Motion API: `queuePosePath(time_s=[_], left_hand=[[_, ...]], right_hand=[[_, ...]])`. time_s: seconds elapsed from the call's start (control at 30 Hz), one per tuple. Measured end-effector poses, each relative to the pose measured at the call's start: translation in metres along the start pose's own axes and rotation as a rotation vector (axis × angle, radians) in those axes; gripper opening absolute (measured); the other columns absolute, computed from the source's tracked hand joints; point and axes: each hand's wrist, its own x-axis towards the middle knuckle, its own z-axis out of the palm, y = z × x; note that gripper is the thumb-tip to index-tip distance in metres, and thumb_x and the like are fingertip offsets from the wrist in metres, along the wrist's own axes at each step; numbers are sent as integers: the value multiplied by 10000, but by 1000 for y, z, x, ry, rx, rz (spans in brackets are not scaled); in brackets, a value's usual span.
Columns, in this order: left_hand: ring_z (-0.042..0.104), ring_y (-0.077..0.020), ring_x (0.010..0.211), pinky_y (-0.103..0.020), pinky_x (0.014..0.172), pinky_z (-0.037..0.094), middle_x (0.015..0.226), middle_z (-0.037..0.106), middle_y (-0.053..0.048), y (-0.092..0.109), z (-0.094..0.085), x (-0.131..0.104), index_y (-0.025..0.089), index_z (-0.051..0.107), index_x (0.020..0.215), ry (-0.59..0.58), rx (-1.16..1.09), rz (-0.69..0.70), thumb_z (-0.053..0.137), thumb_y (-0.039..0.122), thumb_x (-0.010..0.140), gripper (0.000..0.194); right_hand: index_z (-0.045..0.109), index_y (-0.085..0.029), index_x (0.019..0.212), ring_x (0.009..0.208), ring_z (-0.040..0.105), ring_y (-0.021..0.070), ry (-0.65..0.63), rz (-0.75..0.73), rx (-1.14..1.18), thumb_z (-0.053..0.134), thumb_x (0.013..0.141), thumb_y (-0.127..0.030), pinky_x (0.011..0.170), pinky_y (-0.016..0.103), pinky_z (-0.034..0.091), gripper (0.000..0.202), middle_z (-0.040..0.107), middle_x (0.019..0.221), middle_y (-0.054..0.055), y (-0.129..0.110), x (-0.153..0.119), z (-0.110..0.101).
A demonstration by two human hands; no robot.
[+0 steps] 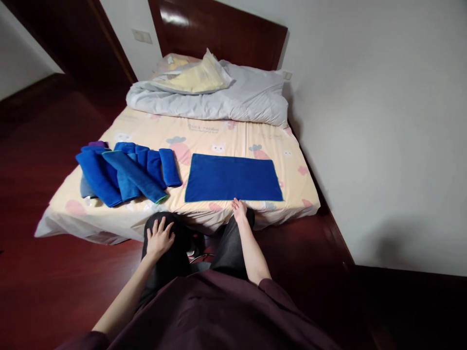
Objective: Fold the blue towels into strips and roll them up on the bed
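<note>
A blue towel [233, 178] with a thin green edge lies spread flat on the bed. At its near edge is my right hand [239, 210], fingers stretched out and holding nothing; whether the fingertips touch the cloth I cannot tell. My left hand [159, 239] rests with fingers spread on my left knee, away from the cloths. To the left of the flat towel lies a pile of rolled or folded blue towels [98, 177], several of them overlapping. One with a green end [136, 177] lies slantwise on top.
The bed [215, 138] has a cream sheet with a carrot and rabbit print. A grey-white quilt [255, 95] and a yellowish pillow [204, 75] are bunched by the dark wooden headboard [226, 29]. A white wall [383, 136] stands along the right side.
</note>
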Motion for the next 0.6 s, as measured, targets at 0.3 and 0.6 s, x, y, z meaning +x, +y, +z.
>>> queuePosePath(time_s=[0.3, 0.6], left_hand=[[464, -327, 1489, -511, 1237, 405, 1496, 609, -150, 86, -25, 138, 172, 739, 1225, 59, -139, 407, 484, 258, 917, 409], [535, -295, 1434, -422, 1182, 456, 1552, 562, -162, 289, -36, 377, 166, 637, 1431, -253, -57, 593, 547, 225, 948, 495]], right_hand=[[616, -194, 1001, 1133, 750, 165, 109, 81, 60, 431, 1050, -250, 988, 344, 605, 199, 748, 1305, 127, -7, 10, 17], [673, -203, 1087, 1249, 710, 205, 68, 113, 93, 515, 984, -303, 1118, 431, 549, 213, 675, 1444, 130, 19, 29, -2]])
